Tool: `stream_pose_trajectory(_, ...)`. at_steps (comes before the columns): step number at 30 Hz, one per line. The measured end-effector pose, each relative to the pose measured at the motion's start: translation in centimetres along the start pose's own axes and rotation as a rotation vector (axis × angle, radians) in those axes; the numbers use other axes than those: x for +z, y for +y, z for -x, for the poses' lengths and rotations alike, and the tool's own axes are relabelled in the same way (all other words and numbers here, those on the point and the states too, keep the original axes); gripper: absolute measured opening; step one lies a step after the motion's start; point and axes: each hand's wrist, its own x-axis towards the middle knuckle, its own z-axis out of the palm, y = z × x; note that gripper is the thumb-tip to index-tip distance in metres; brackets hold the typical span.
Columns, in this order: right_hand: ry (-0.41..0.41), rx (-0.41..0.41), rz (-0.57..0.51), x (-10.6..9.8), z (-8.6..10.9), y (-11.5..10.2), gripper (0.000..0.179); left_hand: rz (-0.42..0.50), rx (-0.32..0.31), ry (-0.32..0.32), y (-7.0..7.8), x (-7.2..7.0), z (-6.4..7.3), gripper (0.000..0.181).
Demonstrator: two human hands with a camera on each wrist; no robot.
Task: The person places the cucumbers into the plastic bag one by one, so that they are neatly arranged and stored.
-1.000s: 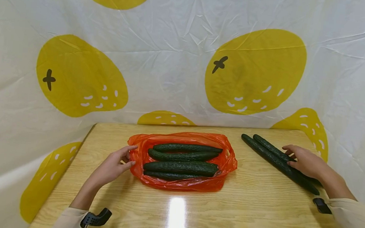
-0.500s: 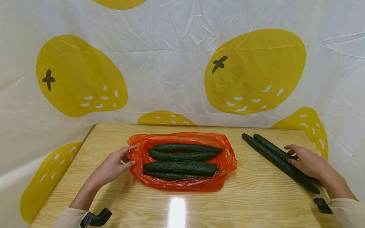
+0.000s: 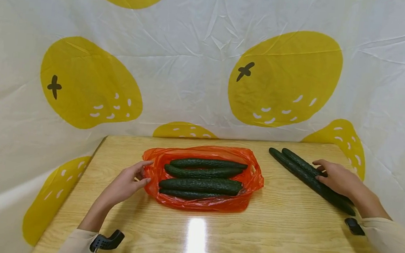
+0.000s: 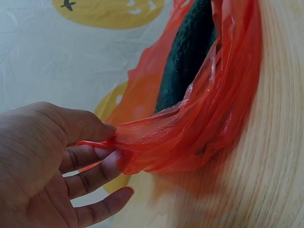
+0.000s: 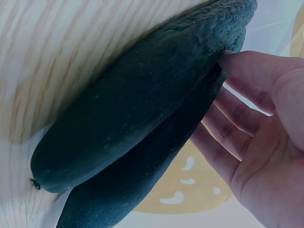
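A thin red plastic bag lies spread open on the table with several dark green cucumbers in it, side by side. My left hand is at the bag's left end, pinching its edge between thumb and fingers; in the left wrist view the plastic is drawn to a point there. On the right lie two more cucumbers, a nearer one and a farther one, close together at a slant. My right hand grips the farther cucumber, the thumb between the two and the fingers behind it.
The pale wooden table carries all of it. Behind and at both sides hangs a white cloth printed with large yellow fruit. A bright light reflection lies on the tabletop in front of the bag.
My right hand has shifted slightly to the left along the cucumbers. The left hand and the bag stay where they were.
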Motion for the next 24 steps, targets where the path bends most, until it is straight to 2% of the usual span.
stream_pose_trajectory(12,-0.009,-0.03,0.009,0.0,-0.3,-0.3,0.042,0.01,0.0,-0.007,0.0,0.1,-0.1,0.058)
stream_pose_trajectory(24,-0.01,-0.074,-0.006,0.5,0.2,-1.1,0.041,0.012,0.001,-0.006,-0.1,0.2,-0.1,0.059)
